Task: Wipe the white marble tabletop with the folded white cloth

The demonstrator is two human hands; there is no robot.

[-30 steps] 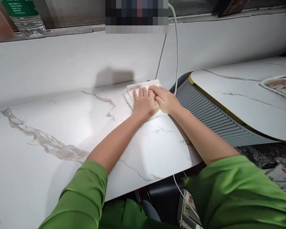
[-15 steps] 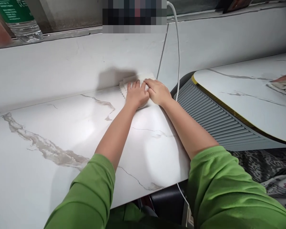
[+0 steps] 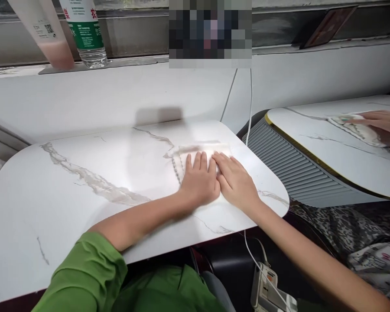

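A folded white cloth with a stitched edge lies flat on the white marble-patterned table, toward its right end. My left hand presses on the cloth with its fingers stretched out. Right beside it, my right hand also lies flat, fingers extended over the cloth's right part. The two hands touch or nearly touch at the thumbs. Both palms hide much of the cloth's near side.
Along the ledge stand a water bottle and a pinkish tube. A white cable hangs at the back. Rightward, another person's hand rests on a cloth on a second table. A power strip lies below.
Both hands have drawn the cloth from the table's back edge by the wall toward me. The view has shifted, showing more of the ledge. The other person's hand and cloth have moved too.
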